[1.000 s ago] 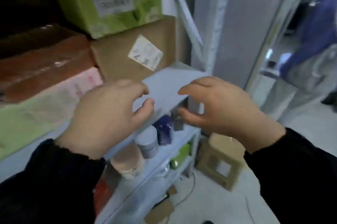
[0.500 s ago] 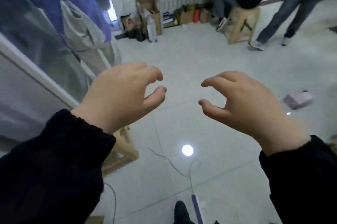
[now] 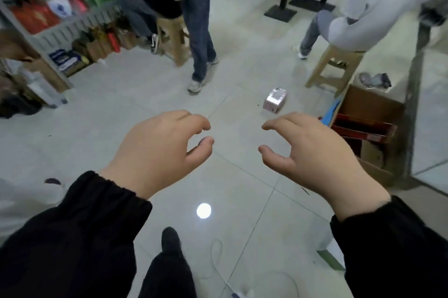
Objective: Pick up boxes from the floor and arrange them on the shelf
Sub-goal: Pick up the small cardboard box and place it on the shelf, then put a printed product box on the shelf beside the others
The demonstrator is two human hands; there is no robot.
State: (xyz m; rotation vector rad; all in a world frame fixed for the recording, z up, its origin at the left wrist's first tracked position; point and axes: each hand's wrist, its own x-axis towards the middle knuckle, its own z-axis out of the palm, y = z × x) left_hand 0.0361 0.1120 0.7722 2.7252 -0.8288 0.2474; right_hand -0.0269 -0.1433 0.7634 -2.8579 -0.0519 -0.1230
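Observation:
A small pink box lies on the grey tiled floor ahead, slightly right of centre. My left hand and my right hand hover side by side in front of me, well above the floor and short of the box. Both hands are empty, with fingers curled and apart. Black sleeves cover both forearms. The shelf I faced earlier is out of view.
A person in jeans stands ahead. Another person sits on a wooden stool at right. An open cardboard carton stands at right. A stocked shelf rack fills the left. A white cable trails on the floor by my foot.
I have turned away from the shelf to face the room. The pink box has come nearer the middle of my view. Both hands stay empty and raised.

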